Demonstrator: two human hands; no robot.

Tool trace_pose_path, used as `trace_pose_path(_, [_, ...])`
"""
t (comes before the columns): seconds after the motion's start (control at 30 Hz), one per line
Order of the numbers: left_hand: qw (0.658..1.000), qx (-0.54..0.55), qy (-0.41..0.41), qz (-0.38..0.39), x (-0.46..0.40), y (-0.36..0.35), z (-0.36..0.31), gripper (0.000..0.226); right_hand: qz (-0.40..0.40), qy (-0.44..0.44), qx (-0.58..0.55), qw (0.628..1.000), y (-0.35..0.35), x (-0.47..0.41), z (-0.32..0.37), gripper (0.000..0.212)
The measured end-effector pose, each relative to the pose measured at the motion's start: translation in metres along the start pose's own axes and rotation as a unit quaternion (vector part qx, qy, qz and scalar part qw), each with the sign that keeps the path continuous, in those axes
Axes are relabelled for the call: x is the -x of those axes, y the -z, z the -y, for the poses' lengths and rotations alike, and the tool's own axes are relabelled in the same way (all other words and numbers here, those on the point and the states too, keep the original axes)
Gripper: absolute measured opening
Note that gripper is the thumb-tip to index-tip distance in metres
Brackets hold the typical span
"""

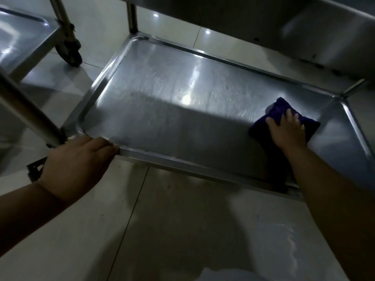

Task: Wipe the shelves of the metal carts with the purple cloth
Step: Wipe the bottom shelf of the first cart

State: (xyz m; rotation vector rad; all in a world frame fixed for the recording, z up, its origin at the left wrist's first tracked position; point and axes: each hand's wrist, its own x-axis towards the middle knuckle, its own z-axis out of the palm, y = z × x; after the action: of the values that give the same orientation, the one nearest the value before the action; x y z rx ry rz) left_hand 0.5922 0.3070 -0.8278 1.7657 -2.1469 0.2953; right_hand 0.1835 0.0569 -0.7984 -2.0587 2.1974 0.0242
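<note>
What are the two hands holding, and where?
The right hand presses flat on the purple cloth. The left hand grips the shelf at its near rim.

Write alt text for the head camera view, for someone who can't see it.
A right hand presses a purple cloth flat on the bottom shelf of a metal cart, near its right end. The left hand grips the shelf's near-left corner rim; another cart's wheel stands behind.

No readable text, label, brand, number or sign appears on anything in view.
</note>
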Motion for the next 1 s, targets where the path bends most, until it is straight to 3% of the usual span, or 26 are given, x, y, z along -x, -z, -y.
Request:
trace_pose_path(0.1, [0.999, -0.017, 0.014, -0.035, -0.002, 0.007, -0.011, 0.015, 0.007, -0.014, 0.007, 1.0, -0.006, -0.005, 0.044, 0.068])
trace_pose_path(0.17, [0.999, -0.005, 0.019, -0.026, -0.001, 0.01, -0.014, 0.031, 0.01, 0.019, 0.014, 1.0, -0.012, -0.008, 0.087, 0.067])
trace_pose_path(0.33, [1.0, 0.0, 0.026, 0.009, 0.011, 0.006, -0.009, 0.05, 0.01, 0.163, 0.025, 0.986, -0.026, -0.009, 0.221, 0.066])
trace_pose_path(0.47, [0.999, -0.02, -0.013, 0.021, 0.026, 0.003, 0.001, 0.04, 0.028, 0.302, 0.022, 0.953, -0.037, 0.003, 0.312, 0.068])
trace_pose_path(0.57, [0.998, -0.024, -0.028, 0.042, 0.032, 0.002, 0.008, 0.057, 0.029, 0.411, 0.045, 0.91, -0.043, 0.024, 0.342, 0.067])
trace_pose_path(0.63, [0.999, -0.02, -0.029, 0.036, 0.03, 0.002, 0.006, 0.055, 0.036, 0.487, 0.067, 0.87, -0.045, 0.044, 0.342, 0.067])
trace_pose_path(0.7, [0.999, -0.017, -0.033, 0.017, 0.029, 0.002, 0.005, 0.036, 0.061, 0.569, 0.092, 0.815, -0.046, 0.063, 0.33, 0.065])
trace_pose_path(0.8, [1.0, -0.007, -0.018, 0.001, 0.028, 0.0, 0.004, 0.038, 0.086, 0.691, 0.109, 0.709, -0.045, 0.081, 0.311, 0.065])
trace_pose_path(0.87, [1.0, -0.017, -0.003, -0.004, 0.027, -0.002, 0.002, 0.041, 0.107, 0.738, 0.103, 0.658, -0.045, 0.078, 0.309, 0.065])
trace_pose_path(0.93, [1.0, -0.017, 0.012, -0.002, 0.025, -0.003, -0.001, 0.041, 0.109, 0.764, 0.096, 0.628, -0.046, 0.065, 0.315, 0.066])
trace_pose_path(1.0, [1.0, -0.004, 0.024, 0.002, 0.023, -0.002, -0.003, 0.043, 0.101, 0.765, 0.067, 0.632, -0.047, 0.048, 0.323, 0.069])
